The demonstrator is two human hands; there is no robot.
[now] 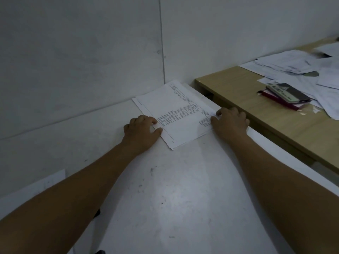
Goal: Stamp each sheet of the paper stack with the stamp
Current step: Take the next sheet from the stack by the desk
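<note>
Stack of white printed paper sheets (180,116) is laid on white table (165,189) by the wall. Left hand (141,131) is curled at its left edge, pinch cannot be told. Right hand (230,121) is rested, fingers relaxed, on its right edge.
</note>
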